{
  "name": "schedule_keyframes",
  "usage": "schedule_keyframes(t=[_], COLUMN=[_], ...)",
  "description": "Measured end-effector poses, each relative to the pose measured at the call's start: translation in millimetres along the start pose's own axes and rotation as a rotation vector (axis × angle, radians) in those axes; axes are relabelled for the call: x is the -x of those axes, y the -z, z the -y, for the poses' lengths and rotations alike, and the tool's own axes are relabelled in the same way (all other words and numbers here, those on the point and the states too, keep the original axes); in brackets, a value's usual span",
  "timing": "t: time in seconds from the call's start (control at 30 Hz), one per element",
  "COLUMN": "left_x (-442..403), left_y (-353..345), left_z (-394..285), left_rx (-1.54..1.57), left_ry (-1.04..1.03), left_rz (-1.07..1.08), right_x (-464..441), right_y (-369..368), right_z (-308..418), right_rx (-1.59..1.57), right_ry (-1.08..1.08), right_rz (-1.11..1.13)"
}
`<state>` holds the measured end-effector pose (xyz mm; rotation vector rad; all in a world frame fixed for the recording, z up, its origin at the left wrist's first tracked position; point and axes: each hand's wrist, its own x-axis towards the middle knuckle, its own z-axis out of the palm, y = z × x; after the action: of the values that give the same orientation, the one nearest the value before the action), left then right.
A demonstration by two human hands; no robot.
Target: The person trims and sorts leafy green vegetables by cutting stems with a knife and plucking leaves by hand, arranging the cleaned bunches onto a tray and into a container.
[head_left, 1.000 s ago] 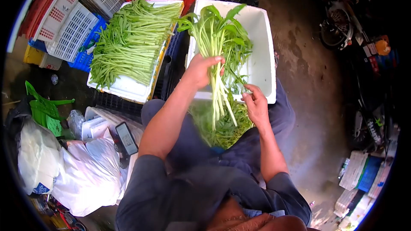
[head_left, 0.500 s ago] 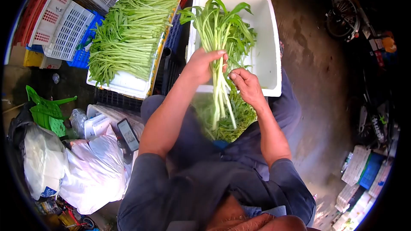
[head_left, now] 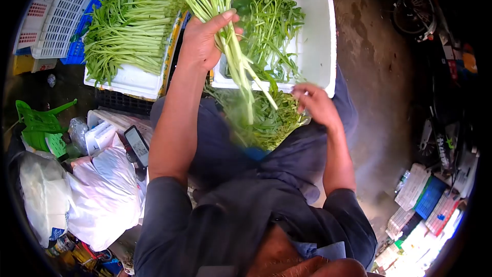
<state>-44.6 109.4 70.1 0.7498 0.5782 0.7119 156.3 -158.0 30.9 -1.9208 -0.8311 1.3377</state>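
Observation:
My left hand (head_left: 207, 38) is closed around a bunch of water spinach (head_left: 233, 64), its leaves pointing up and away and its pale cut stems hanging toward my lap. Loose water spinach (head_left: 271, 20) lies inside the white foam box (head_left: 319, 25) in front of me. My right hand (head_left: 315, 103) is at the box's near edge, slightly blurred, with loosely bent fingers apart and nothing visible in them. Between my knees, below the box, sits a heap of leafy trimmings (head_left: 271, 123). To the left, neatly lined-up water spinach (head_left: 136, 31) rests on a white foam lid (head_left: 128, 82).
Plastic crates (head_left: 61, 20) are stacked at the far left. A green plastic chair (head_left: 41, 123), white bags (head_left: 105, 190) and a phone-like device (head_left: 137, 146) are on my left. Concrete floor (head_left: 366, 72) runs along the right, with a bicycle (head_left: 412, 13) and boxes (head_left: 430, 197) beyond.
My left hand has moved left and up in view with the bunch. My right hand has come away from the stems, lower and to the right. The whole view has shifted somewhat.

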Motion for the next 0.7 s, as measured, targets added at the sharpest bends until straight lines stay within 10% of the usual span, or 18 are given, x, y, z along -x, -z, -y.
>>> schedule_keyframes(t=[0.17, 0.27, 0.37, 0.57, 0.7], left_x=[-1.5, -2.2, 1.0, -6.9, -2.3], left_y=[-2.0, 1.6, -2.7, 1.9, -4.6], left_z=[-1.1, -0.5, -1.6, 6.0, 16.5], left_rx=[-0.03, -0.005, 0.019, 0.052, 0.078], left_ry=[0.037, 0.079, 0.153, 0.137, 0.145], left_rz=[0.003, -0.014, -0.066, -0.021, -0.046], right_x=[-162.1, -223.4, -215.4, -206.4, -125.5], right_y=[44.6, 45.3, 37.8, 55.0, 52.5], right_z=[-96.1, -160.7, -165.1, -127.6, -52.5], right_rx=[0.849, 1.171, 1.248, 1.014, 0.257], right_ry=[0.282, -0.063, -0.175, -0.055, -0.065], right_rz=[-0.163, 0.307, 0.322, 0.004, -0.136])
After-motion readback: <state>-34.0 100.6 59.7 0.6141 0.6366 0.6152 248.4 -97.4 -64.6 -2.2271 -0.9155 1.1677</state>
